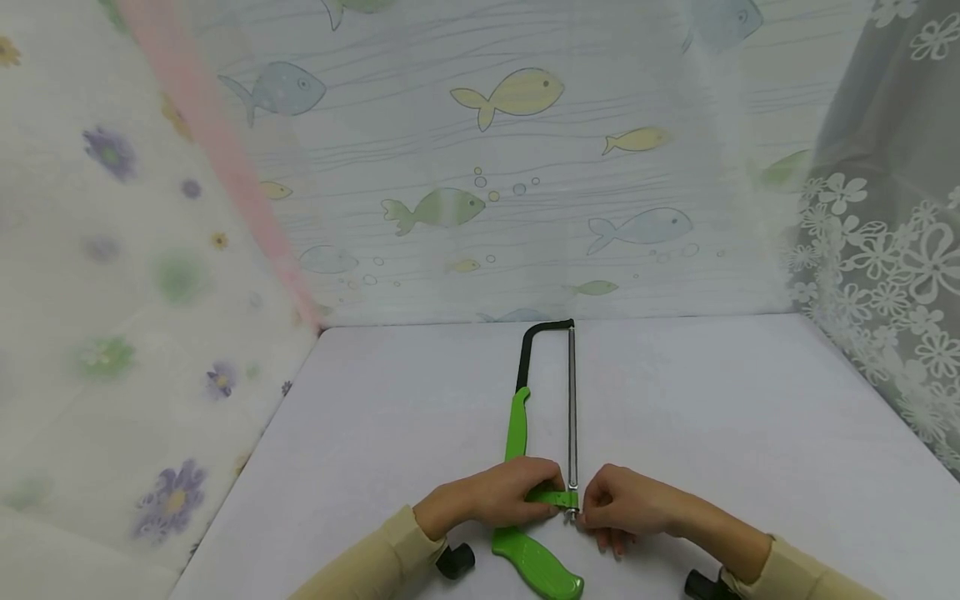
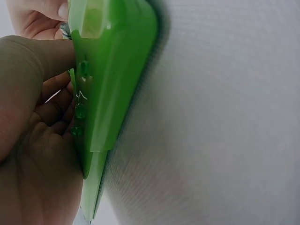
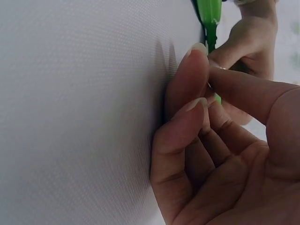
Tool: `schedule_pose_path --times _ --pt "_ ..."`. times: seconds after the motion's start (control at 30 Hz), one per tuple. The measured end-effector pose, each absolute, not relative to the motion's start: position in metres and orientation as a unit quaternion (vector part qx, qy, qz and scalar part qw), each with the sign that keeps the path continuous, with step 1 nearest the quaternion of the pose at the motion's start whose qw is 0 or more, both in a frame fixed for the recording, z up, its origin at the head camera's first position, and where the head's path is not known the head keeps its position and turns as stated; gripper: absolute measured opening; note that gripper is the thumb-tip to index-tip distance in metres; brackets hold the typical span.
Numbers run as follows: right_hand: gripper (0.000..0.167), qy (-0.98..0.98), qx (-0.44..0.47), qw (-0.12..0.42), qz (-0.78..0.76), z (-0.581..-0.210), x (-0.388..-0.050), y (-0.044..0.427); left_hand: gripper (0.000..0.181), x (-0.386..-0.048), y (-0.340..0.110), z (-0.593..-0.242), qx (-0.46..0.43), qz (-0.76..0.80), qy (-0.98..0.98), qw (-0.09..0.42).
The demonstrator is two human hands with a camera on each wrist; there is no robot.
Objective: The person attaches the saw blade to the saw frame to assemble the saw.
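Observation:
A hacksaw lies on the white table, with a green handle (image 1: pixel 538 567), a black front frame (image 1: pixel 524 358) and a grey blade (image 1: pixel 573 400) running along its right side. My left hand (image 1: pixel 517 493) holds the green crosspiece (image 1: pixel 555 498) at the near end of the blade, thumb and fingers bent round it. Just below that crosspiece sits a small metal wing nut (image 1: pixel 571 516). My right hand (image 1: pixel 628 502) pinches at the wing nut with thumb and index finger. In the right wrist view, those fingertips (image 3: pixel 190 77) mostly hide the nut.
The white tabletop (image 1: pixel 405 392) stretches around the saw. Behind it hangs a fish-patterned curtain (image 1: pixel 525 167), with a flowered curtain (image 1: pixel 112 333) on the left and a lace one (image 1: pixel 892 250) on the right. A black wrist-camera piece (image 1: pixel 456 562) shows below the left sleeve.

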State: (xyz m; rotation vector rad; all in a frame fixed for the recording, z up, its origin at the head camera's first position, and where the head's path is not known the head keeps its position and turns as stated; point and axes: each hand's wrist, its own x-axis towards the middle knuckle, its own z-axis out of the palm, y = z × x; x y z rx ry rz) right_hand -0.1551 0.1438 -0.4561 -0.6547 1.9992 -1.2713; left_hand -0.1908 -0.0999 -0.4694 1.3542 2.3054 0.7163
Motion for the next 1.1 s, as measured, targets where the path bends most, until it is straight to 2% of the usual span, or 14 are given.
schedule_pose_path --times 0.33,0.67,1.1 --pt "0.023 0.771 -0.254 0.329 -0.482 -0.455 -0.155 0.137 0.008 -0.192 -0.1 -0.471 0.482 0.254 0.818 0.185" --pt "0.045 0.789 -0.23 0.326 -0.468 -0.452 -0.154 0.131 0.007 -0.192 -0.1 -0.473 0.483 0.257 0.815 0.19" --pt "0.045 0.8 -0.207 0.324 -0.46 -0.451 -0.154 0.127 0.008 -0.194 -0.101 -0.475 0.484 0.253 0.816 0.189"
